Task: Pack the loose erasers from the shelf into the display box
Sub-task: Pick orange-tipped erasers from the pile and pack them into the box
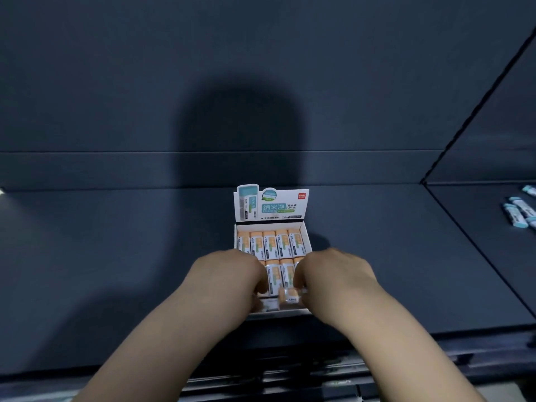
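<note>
A white display box with an upright printed header card stands on the dark shelf, holding rows of orange-sleeved erasers. Both hands reach over its near end. My right hand pinches one orange eraser lying crosswise above the front row. My left hand has its fingers curled down at the box's front left corner, where they hide what they touch.
Several loose blue-sleeved erasers lie on the adjoining shelf section at the far right. The dark shelf spreads wide on both sides of the box. Its front edge runs just below my wrists.
</note>
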A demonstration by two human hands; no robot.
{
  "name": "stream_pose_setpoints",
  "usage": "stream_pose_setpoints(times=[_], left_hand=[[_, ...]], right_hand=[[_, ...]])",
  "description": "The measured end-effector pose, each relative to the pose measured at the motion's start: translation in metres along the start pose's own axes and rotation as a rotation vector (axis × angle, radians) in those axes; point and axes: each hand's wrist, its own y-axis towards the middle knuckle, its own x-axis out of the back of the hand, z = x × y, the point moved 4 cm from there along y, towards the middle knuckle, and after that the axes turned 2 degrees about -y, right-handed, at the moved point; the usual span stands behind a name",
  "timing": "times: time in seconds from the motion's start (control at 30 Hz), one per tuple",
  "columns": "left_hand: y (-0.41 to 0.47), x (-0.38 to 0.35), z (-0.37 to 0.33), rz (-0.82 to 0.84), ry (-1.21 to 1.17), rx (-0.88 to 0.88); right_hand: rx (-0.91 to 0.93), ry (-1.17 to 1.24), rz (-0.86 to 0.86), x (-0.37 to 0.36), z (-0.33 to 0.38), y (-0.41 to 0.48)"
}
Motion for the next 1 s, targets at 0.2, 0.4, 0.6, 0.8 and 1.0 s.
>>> stream_pose_setpoints(times=[0.2,0.4,0.6,0.8,1.0], left_hand=[[0.003,-0.008,-0.005,0.051,0.014,0.018],[0.002,-0.011,-0.006,-0.004,0.013,-0.008],[0.005,-0.014,-0.004,-0.019,0.021,-0.038],[0.005,-0.013,-0.001,-0.03,0.015,-0.053],[0.002,-0.014,0.001,-0.078,-0.061,-0.068]], right_hand=[[0.035,-0.062,-0.018,0.006,0.006,0.003],[0.078,0.08,-0.073,0.001,0.005,0.008],[0.119,0.102,-0.035,-0.001,0.012,0.011],[0.072,-0.048,-0.045,-0.002,0.015,0.015],[0.049,0.056,-0.116,-0.002,0.007,0.012]])
